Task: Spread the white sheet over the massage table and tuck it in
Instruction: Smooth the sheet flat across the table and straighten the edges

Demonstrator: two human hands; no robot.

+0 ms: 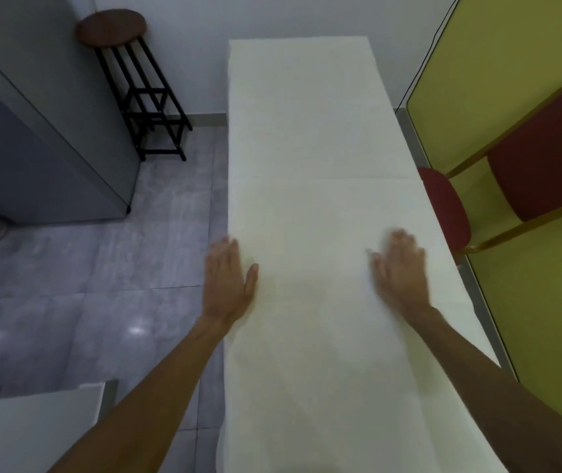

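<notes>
Sheet (313,199), white, head view: lies flat along the whole table, which is hidden beneath. Left hand (230,278), fingers straight, presses its left edge; right hand (400,268), flat and blurred, presses near the right edge. Risk: uneven pushing drags sheet askew; chair (443,206), close on the right, may obstruct tucking.

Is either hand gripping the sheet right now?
No, the left hand and the right hand both lie flat, fingers straight, on top of the white sheet.
</notes>
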